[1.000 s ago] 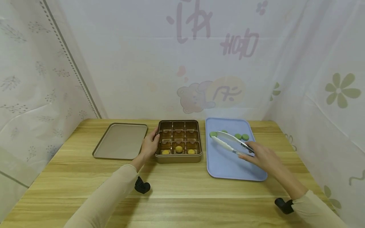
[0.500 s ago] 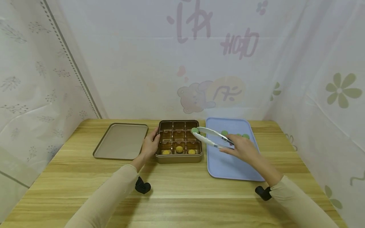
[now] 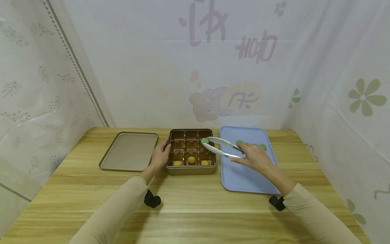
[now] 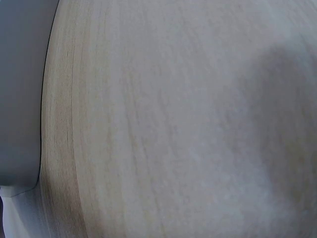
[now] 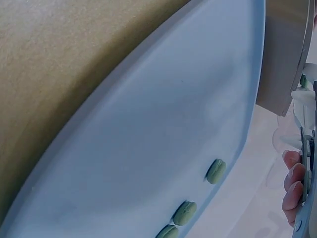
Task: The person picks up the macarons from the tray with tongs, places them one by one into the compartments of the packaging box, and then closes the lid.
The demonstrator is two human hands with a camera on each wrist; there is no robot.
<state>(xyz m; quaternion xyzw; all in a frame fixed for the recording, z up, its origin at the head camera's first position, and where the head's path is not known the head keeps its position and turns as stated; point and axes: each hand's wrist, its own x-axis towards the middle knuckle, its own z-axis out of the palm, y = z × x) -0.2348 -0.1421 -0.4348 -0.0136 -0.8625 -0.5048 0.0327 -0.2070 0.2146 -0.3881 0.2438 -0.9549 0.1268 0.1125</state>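
My right hand (image 3: 256, 157) holds a pair of metal tongs (image 3: 225, 154) with white scalloped tips. Between the tips is a green macaron (image 3: 204, 140), above the right column of a bronze square tin (image 3: 191, 170). The tin has a clear insert (image 3: 191, 145) with a grid of compartments. Its front row bears three small yellow round sweets (image 3: 191, 160). My left hand (image 3: 159, 156) rests against the tin's left side, fingers along the wall, thumb near the rim. In the right wrist view, fingers (image 5: 293, 183) wrap the tongs' handle.
A light blue tray (image 3: 243, 176) right of the tin bears more green macarons (image 5: 185, 213) near its back edge. Left of the tin lies a flat bronze lid (image 3: 131, 150). All stand on a wooden table (image 3: 189, 220), with a printed cloth (image 3: 146, 67) behind.
The right hand has moved left from the tray, carrying the green macaron in the tongs over the tin's right side. The left hand and the tin have stayed in place.
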